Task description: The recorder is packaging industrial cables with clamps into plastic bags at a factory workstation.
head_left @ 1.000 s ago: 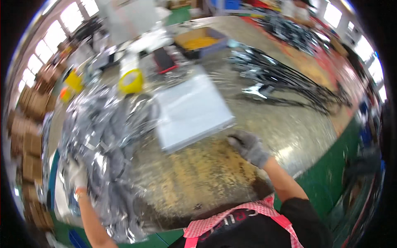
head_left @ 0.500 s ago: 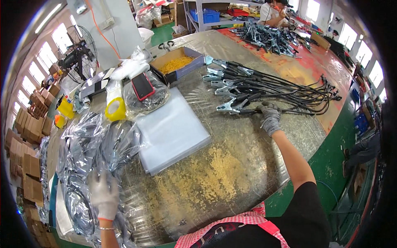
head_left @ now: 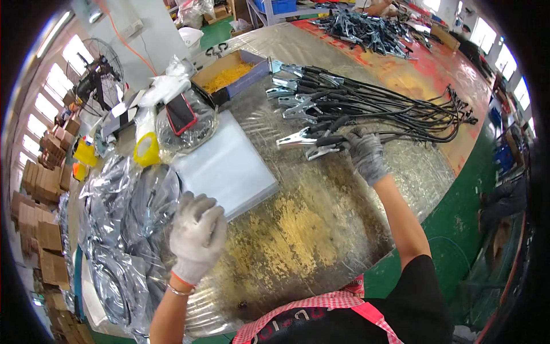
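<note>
Metal spring clamps with black leads (head_left: 395, 112) lie in a bundle on the far right of the table, jaws to the left. In a grey glove, my right hand (head_left: 368, 155) closes on the near clamp cable (head_left: 329, 140) behind its silver jaws. My left hand (head_left: 197, 232), in a white glove, is raised over the table with fingers loosely bent and apart, holding nothing. It hovers by the near left corner of a stack of clear plastic bags (head_left: 229, 166). Left of it lie bagged black cables (head_left: 120, 241). My right fingertips are partly hidden.
Behind the bags stand a box (head_left: 247, 85) of small yellow pieces, a red-edged phone (head_left: 181, 114) and a yellow tape roll (head_left: 147, 150). More clamps (head_left: 366, 31) are heaped at the far right, near another person's arm (head_left: 378, 7). A fan (head_left: 100, 80) stands far left.
My left hand has moved right and up, from over the bagged cables to beside the bag stack. My right hand has shifted slightly left with the near clamp. The view has tilted a little.
</note>
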`<action>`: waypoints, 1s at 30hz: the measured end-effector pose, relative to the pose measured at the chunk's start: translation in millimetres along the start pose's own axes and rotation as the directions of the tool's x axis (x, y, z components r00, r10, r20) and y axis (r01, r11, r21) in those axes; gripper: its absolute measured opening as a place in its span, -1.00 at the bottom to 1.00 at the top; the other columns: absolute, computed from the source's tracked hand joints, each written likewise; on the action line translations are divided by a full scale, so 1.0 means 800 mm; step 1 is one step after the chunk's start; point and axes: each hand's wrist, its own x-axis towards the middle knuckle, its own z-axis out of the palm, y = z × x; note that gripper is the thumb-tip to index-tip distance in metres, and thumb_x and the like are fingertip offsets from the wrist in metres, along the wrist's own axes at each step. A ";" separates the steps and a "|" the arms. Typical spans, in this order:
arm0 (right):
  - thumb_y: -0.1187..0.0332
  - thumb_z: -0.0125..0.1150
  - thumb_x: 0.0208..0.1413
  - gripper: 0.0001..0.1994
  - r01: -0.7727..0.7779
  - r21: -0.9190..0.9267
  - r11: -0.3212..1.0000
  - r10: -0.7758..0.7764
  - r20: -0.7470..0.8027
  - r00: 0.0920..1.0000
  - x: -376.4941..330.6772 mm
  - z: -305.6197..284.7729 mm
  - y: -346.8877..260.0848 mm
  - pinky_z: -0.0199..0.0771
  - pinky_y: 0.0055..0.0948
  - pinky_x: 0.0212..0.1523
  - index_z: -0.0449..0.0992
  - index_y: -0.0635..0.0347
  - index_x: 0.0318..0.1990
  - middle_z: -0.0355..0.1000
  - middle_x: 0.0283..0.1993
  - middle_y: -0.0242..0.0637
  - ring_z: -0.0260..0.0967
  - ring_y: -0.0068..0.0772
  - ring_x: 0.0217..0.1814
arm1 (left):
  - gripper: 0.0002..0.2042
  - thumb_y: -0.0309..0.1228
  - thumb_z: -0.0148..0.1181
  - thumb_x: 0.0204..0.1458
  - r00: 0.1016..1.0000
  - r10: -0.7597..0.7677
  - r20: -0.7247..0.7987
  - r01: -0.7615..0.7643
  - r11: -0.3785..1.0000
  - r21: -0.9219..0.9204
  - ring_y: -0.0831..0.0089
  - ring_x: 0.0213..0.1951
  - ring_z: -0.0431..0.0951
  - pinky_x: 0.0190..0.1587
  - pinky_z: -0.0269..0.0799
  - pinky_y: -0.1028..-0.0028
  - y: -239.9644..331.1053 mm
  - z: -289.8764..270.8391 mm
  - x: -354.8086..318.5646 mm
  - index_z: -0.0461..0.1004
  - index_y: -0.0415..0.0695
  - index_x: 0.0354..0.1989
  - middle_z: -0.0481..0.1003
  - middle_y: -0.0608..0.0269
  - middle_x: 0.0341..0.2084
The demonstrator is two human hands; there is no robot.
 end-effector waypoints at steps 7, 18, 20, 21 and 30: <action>0.28 0.02 0.00 -0.58 0.707 0.324 0.629 -0.745 -0.010 0.667 -0.108 -0.052 -0.129 0.28 -0.19 0.10 0.38 0.09 0.07 0.34 0.00 -0.17 0.27 -0.16 0.09 | -0.78 -0.56 0.20 -0.16 0.990 0.137 0.013 -0.129 0.956 -0.265 0.11 -0.22 0.50 -0.02 0.39 0.14 0.066 0.007 0.026 0.48 -0.15 -0.27 0.45 0.13 -0.31; 0.23 0.12 -0.13 -0.72 0.486 0.372 0.791 -0.593 0.272 0.758 -0.104 -0.068 -0.162 0.35 -0.20 -0.44 0.45 0.03 -0.20 0.43 -0.42 -0.34 0.41 -0.29 -0.39 | -0.73 -0.45 0.04 0.11 0.454 -0.197 0.869 0.864 0.335 -0.376 0.49 -0.22 0.51 -0.25 0.45 0.56 0.082 -0.013 -0.018 0.45 -0.25 -0.03 0.53 0.12 -0.26; 0.26 0.09 -0.06 -0.81 0.481 0.209 0.852 -0.514 0.153 0.844 -0.081 -0.086 -0.123 0.34 -0.22 -0.44 0.47 0.03 -0.27 0.43 -0.41 -0.33 0.41 -0.28 -0.39 | -0.70 -0.32 0.04 0.13 0.374 -0.332 0.866 0.910 0.313 -0.273 0.51 -0.38 0.51 -0.33 0.43 0.63 0.056 -0.056 -0.029 0.45 -0.20 -0.03 0.54 0.16 -0.35; 0.28 0.07 -0.01 -0.85 0.473 0.125 0.872 -0.485 0.089 0.870 -0.082 -0.067 -0.083 0.34 -0.21 -0.43 0.47 0.06 -0.30 0.44 -0.37 -0.32 0.40 -0.24 -0.37 | -0.74 -0.47 0.13 0.02 0.622 -0.459 0.635 0.749 0.585 -0.311 0.44 -0.28 0.53 -0.22 0.46 0.55 0.021 -0.070 -0.051 0.50 -0.21 -0.08 0.55 0.12 -0.29; 0.16 0.06 0.09 -0.84 0.585 -0.024 0.810 -0.562 0.249 0.789 -0.097 -0.095 -0.112 0.21 -0.19 -0.47 0.45 -0.02 -0.36 0.29 -0.50 -0.30 0.23 -0.21 -0.49 | -0.69 -0.17 0.12 0.12 0.187 -0.978 -0.094 0.469 0.173 -0.866 0.76 -0.76 0.13 -0.75 -0.02 0.65 -0.013 -0.181 -0.115 0.47 -0.17 -0.16 0.15 0.55 -0.75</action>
